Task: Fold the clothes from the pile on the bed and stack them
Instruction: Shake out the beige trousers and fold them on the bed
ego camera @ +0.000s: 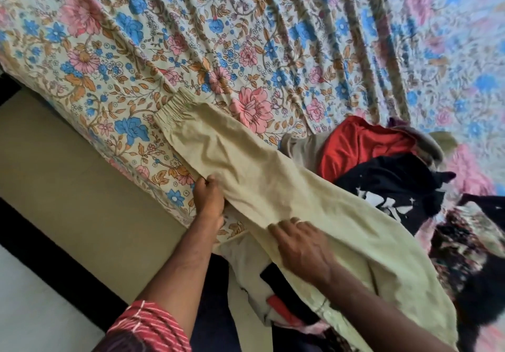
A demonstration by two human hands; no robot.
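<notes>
Pale yellow-beige trousers (pixel 262 176) with an elastic waistband lie stretched diagonally across the floral bedsheet (pixel 191 37), waistband toward the upper left. My left hand (pixel 209 198) grips the near edge of the trousers around mid-length, fingers curled into the cloth. Flat on the fabric lies my right hand (pixel 300 247), fingers spread, lower along the legs. The pile of clothes (pixel 382 165) sits to the right: a red garment (pixel 360 144), a black printed top (pixel 390 185) and a dark patterned piece (pixel 470 256). The trouser legs run over part of this pile.
The bed's edge runs diagonally at the lower left, with a tan bed side (pixel 82 174) and light floor (pixel 32 297) below it. More mixed garments (pixel 273 297) lie under the trouser legs near my body. The sheet's upper area holds only wrinkles.
</notes>
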